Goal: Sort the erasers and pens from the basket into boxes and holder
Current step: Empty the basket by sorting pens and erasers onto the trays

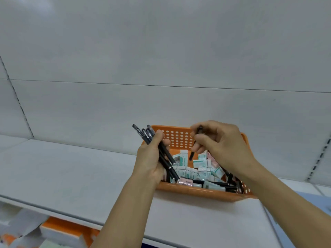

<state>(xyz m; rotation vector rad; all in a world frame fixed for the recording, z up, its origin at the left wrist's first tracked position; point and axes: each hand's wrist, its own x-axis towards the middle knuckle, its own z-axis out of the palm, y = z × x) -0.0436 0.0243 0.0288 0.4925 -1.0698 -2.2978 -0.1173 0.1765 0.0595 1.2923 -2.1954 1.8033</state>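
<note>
White shelf (71, 172) is carrying a perforated orange plastic basket (176, 136) of boxed white-and-green erasers (198, 162). Left hand (152, 158) is gripping a bundle of black pens (162, 153); right hand (220, 142) is pinching a single black pen (194, 151) over the basket.

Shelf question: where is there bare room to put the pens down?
The white shelf is bare left of the orange basket, from the back wall to the front edge. A narrower bare strip runs in front of the basket, though both forearms cross it. Inside the basket it's crowded with erasers and pens, and the left hand and right hand hover over it.
</note>
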